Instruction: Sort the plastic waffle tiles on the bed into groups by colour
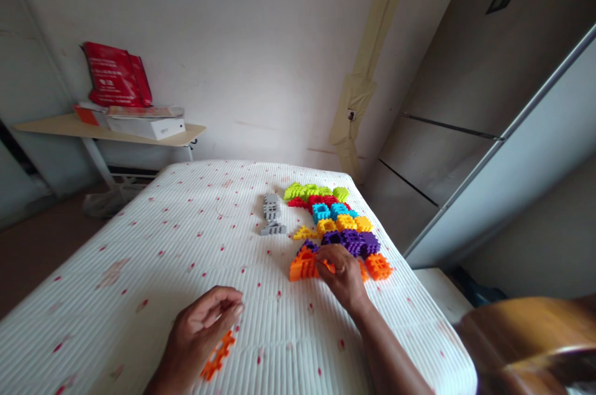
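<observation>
My right hand [342, 277] is at the row of orange interlocking blocks [303, 266], its fingers curled and closed on one orange block, which they partly hide. My left hand [205, 330] hovers nearer to me, fingers loosely bent and thumb a little apart, with nothing visible in it. Beneath and beside it lies a flat orange toothed piece [218, 356], partly covered by the hand. Beyond the orange row are purple blocks [370, 243], yellow blocks [345, 223], blue blocks [321, 213], red blocks [298, 202] and lime-green blocks [305, 191].
Grey blocks [272, 207] lie left of the coloured rows on the white quilted cover [153, 283] with red spots. A side table [195, 133] carries a red bag [118, 75] and boxes. At right stand a refrigerator [447, 97] and a brown wooden object [526, 333].
</observation>
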Motion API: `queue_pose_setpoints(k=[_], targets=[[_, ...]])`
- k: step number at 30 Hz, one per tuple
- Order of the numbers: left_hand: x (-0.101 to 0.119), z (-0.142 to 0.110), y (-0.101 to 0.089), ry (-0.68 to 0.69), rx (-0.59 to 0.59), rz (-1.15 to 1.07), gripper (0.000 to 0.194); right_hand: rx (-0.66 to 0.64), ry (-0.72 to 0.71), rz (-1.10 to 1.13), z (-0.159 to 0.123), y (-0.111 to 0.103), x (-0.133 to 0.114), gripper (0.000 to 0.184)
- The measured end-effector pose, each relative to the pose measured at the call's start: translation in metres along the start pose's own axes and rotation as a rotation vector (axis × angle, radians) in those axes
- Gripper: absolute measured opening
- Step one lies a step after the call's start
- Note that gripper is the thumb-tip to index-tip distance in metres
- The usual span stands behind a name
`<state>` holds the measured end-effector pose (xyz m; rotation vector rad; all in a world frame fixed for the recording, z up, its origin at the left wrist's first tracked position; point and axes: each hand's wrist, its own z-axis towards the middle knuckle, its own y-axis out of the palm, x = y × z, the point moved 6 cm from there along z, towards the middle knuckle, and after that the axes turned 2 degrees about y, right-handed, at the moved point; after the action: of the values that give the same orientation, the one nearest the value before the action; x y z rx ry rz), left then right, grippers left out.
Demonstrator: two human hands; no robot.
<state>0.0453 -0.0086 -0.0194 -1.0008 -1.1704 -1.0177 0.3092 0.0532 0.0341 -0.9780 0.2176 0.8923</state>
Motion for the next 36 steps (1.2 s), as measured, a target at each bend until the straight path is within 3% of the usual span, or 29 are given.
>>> queue_pose_setpoints(k=[4,9,14,17,36], targets=[[0.012,0.009,0.010,0.170,-0.139,0.259,0.019,0.015,0.001,-0.015,0.000,-0.002,0.000,0.009],[0.037,0.026,0.051,0.419,-0.295,0.592,0.024,0.042,0.015,-0.032,-0.002,-0.007,0.002,0.011],[0.047,0.040,0.090,0.482,-0.357,0.886,0.025,0.020,0.070,-0.052,-0.005,-0.007,0.008,0.011],[0.048,0.043,0.103,0.490,-0.386,1.002,0.022,0.011,0.097,-0.066,-0.006,-0.005,0.012,0.013],[0.041,0.044,0.113,0.587,-0.386,1.086,0.026,-0.072,0.199,-0.075,-0.008,0.002,0.021,0.016]])
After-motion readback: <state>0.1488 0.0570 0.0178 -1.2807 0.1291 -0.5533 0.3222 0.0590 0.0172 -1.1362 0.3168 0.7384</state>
